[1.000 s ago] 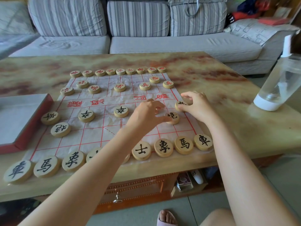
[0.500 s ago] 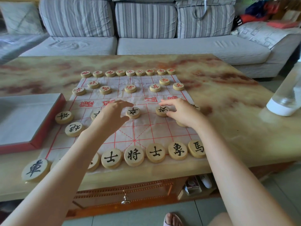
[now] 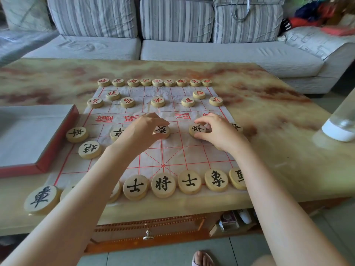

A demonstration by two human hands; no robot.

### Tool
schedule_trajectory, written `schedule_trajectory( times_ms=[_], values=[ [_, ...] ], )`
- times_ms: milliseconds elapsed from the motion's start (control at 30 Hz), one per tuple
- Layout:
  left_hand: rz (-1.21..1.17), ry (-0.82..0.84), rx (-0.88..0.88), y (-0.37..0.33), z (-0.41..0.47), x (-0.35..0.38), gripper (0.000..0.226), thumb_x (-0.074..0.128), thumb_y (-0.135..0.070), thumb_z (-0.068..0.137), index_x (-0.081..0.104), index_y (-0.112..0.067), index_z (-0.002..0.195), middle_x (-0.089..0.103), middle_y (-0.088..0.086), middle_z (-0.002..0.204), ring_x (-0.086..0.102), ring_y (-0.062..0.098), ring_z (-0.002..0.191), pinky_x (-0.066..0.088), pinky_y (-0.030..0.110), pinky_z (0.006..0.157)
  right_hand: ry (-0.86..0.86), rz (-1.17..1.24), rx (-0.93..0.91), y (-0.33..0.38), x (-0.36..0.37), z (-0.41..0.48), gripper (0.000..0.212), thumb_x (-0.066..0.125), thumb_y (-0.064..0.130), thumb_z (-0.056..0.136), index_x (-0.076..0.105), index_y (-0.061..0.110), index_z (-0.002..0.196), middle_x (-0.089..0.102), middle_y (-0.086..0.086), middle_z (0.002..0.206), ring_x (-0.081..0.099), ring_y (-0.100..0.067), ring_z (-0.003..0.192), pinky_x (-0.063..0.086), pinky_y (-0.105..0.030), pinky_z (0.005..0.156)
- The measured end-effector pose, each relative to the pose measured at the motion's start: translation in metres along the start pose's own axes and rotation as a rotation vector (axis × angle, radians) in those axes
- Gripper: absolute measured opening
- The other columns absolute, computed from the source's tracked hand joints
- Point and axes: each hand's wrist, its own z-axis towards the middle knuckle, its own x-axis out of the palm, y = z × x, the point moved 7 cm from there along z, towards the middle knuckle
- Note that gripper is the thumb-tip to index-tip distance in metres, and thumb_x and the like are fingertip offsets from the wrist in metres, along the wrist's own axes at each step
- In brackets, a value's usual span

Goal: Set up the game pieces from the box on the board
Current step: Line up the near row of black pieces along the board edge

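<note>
The paper board [image 3: 172, 154] lies on the bench [image 3: 269, 116], its near edge by the bench rim, lined with black pieces [image 3: 163, 185]. The box [image 3: 38, 166] sits just beside its left edge; a bottle [image 3: 338, 129] stands well apart, right. Bare squares lie between rows. Our left hand [image 3: 140, 131] arches, fingers pinching the middle piece [image 3: 163, 131]; our right hand [image 3: 221, 133] pinches the next piece [image 3: 197, 129].

1. I see the board [image 3: 172, 156] on the table [image 3: 269, 116], the box [image 3: 28, 135] just left of it, the bottle [image 3: 342, 123] well off right.
2. The sofa [image 3: 211, 52] stands behind the table.
3. Mid-board, the left hand [image 3: 140, 131] grips the centre piece [image 3: 162, 131]; the right hand [image 3: 217, 131] grips the neighbouring piece [image 3: 197, 129] rightward.
</note>
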Motion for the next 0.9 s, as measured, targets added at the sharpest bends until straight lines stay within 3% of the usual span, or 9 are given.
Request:
schedule_trajectory(
  times_ms=[133,233,333,467,567,733,900],
  values=[
    [0.063,-0.060,-0.063,0.002,-0.001,-0.003,0.044,0.063,-0.044,0.081,0.062,-0.019,0.116,0.056,0.002,0.114,0.053,0.021,0.101,0.048,0.036,0.082,-0.021,-0.028,0.028,-0.001,0.002,0.002,0.056,0.067,0.049,0.078,0.057,0.019,0.124,0.053,0.000,0.119,0.051,-0.018,0.112,0.041,-0.031,0.094],
    [0.064,-0.030,-0.072,0.003,0.001,-0.004,0.050,0.063,-0.048,0.079,0.059,-0.020,0.120,0.053,0.001,0.125,0.051,0.021,0.113,0.046,0.038,0.092,0.021,0.044,0.020,0.002,-0.001,0.001,0.059,0.066,0.048,0.079,0.052,0.022,0.130,0.047,0.003,0.134,0.042,-0.016,0.126,0.034,-0.030,0.100],
    [0.033,0.065,-0.039,0.004,0.003,-0.004,0.047,0.063,-0.036,0.083,0.053,-0.023,0.128,0.046,-0.001,0.139,0.046,0.019,0.125,0.038,0.036,0.104,0.069,0.043,-0.005,0.005,-0.003,-0.002,0.051,0.064,0.029,0.085,0.049,0.026,0.133,0.050,0.002,0.136,0.043,-0.014,0.127,0.034,-0.025,0.095],
    [0.019,0.156,-0.012,0.003,0.001,-0.002,0.042,0.059,-0.026,0.088,0.050,-0.029,0.129,0.052,-0.004,0.135,0.053,0.017,0.119,0.042,0.032,0.101,0.076,0.041,-0.010,0.008,-0.001,-0.005,0.049,0.056,0.006,0.086,0.052,0.024,0.131,0.054,0.002,0.133,0.047,-0.014,0.124,0.035,-0.020,0.090],
    [0.000,0.153,-0.024,0.004,0.000,-0.002,0.041,0.061,-0.024,0.086,0.053,-0.027,0.127,0.056,-0.002,0.130,0.055,0.016,0.115,0.042,0.029,0.097,0.053,0.008,-0.018,0.010,-0.001,-0.004,0.045,0.062,0.013,0.085,0.053,0.022,0.129,0.056,0.002,0.128,0.050,-0.015,0.119,0.037,-0.024,0.093],
    [0.039,0.078,-0.090,0.011,0.002,-0.007,0.044,0.068,-0.035,0.079,0.058,-0.022,0.120,0.059,0.003,0.112,0.058,0.018,0.094,0.051,0.035,0.086,0.006,-0.034,0.003,0.007,0.000,-0.002,0.051,0.069,0.036,0.080,0.055,0.021,0.126,0.053,0.002,0.111,0.050,-0.017,0.111,0.038,-0.028,0.089],
    [0.043,0.055,-0.103,0.012,0.002,-0.007,0.056,0.067,-0.052,0.071,0.059,-0.021,0.117,0.054,0.002,0.117,0.059,0.020,0.090,0.053,0.039,0.083,0.019,0.035,0.029,0.006,-0.002,-0.002,0.058,0.070,0.042,0.078,0.052,0.022,0.129,0.049,0.001,0.125,0.047,-0.016,0.117,0.037,-0.030,0.093]
  ],
)
